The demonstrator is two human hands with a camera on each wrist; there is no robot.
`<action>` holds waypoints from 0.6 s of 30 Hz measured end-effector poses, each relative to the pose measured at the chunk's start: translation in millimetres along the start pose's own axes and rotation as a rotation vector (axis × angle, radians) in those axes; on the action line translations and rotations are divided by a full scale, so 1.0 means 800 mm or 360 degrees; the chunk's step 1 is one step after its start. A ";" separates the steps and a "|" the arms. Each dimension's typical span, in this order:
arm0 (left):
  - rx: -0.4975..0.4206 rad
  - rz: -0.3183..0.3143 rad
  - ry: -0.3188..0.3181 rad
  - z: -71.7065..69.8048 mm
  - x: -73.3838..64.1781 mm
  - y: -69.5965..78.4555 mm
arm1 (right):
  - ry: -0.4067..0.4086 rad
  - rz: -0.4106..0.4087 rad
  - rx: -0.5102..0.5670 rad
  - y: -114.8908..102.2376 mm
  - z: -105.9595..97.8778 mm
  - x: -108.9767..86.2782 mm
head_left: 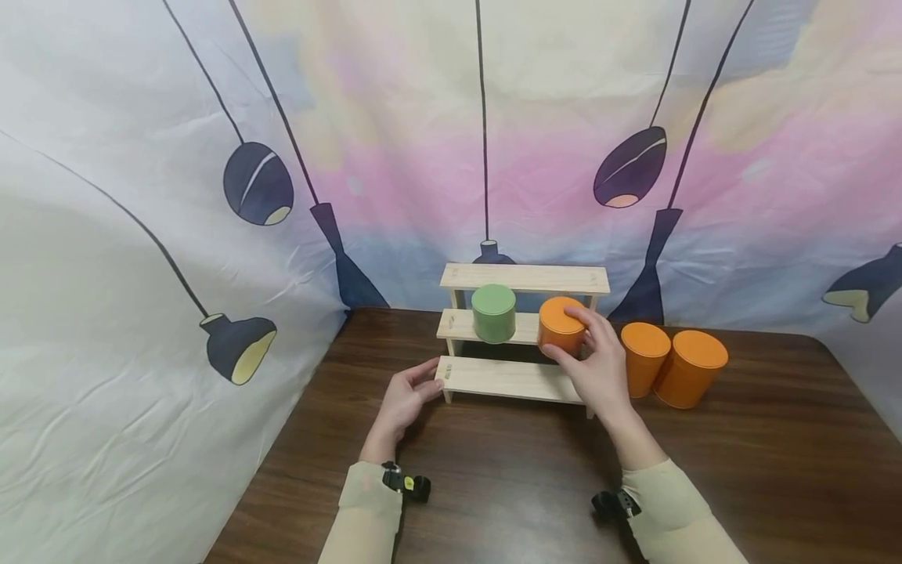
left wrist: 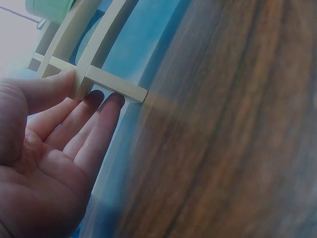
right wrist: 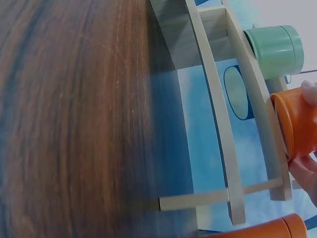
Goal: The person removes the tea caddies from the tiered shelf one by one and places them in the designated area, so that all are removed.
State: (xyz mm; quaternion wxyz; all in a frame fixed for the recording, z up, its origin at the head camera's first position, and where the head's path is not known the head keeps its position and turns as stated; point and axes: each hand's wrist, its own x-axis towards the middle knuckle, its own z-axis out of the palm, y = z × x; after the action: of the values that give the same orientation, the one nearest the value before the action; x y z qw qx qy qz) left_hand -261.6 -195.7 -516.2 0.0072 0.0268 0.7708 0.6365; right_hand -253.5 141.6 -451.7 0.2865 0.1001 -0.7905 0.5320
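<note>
Hands [head_left: 403, 401] [head_left: 599, 368] grip shelf [head_left: 503, 377], canister [head_left: 558, 323]; only head view shows both taller canisters [head_left: 643, 362] [head_left: 690, 372]

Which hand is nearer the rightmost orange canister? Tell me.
Right. The right hand is left of the rightmost canister, gripping another orange canister; the left hand is farther left, at the left end of the wooden stand.
</note>
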 end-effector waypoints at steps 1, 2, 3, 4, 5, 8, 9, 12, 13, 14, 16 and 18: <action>-0.0005 0.0003 0.0000 0.000 0.000 0.000 | 0.0008 -0.0007 0.0001 0.000 -0.003 -0.001; -0.0012 -0.0002 0.0001 0.000 0.001 0.001 | 0.0013 -0.0015 -0.0002 0.000 -0.006 -0.002; -0.0013 -0.0002 0.0001 0.000 0.001 0.001 | 0.0021 -0.0023 -0.0011 0.000 -0.009 -0.004; -0.0018 -0.0005 0.0001 0.000 0.001 0.001 | 0.0028 -0.0031 -0.0016 0.001 -0.013 -0.005; -0.0017 -0.0007 0.0004 0.000 0.001 0.001 | 0.0033 -0.0037 -0.0022 0.002 -0.016 -0.006; -0.0016 -0.0002 0.0005 -0.001 0.000 0.002 | 0.0043 -0.0052 -0.0035 0.005 -0.028 -0.010; -0.0019 -0.0005 0.0006 0.000 0.000 0.002 | 0.0048 -0.0052 -0.0038 0.006 -0.033 -0.012; -0.0036 0.0001 0.0002 0.000 0.000 0.002 | 0.0064 -0.0041 -0.0024 0.007 -0.050 -0.017; -0.0040 -0.0002 0.0002 0.000 -0.001 0.001 | 0.0078 -0.0032 -0.0030 0.008 -0.056 -0.018; -0.0046 0.0000 0.0001 0.000 -0.001 0.001 | 0.0095 -0.0024 -0.0033 0.008 -0.063 -0.020; -0.0048 0.0003 -0.0001 0.000 -0.001 0.000 | 0.0128 -0.0003 -0.0042 0.008 -0.075 -0.023; -0.0036 -0.0006 -0.0002 0.000 -0.002 0.000 | 0.0147 0.0013 -0.0055 0.007 -0.088 -0.026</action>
State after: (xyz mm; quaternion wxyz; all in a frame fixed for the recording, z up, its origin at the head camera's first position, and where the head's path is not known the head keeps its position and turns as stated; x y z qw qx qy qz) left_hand -260.3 -195.5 -516.3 0.0091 0.0256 0.7636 0.6451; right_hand -214.9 204.0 -449.0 0.3222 0.0672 -0.7858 0.5236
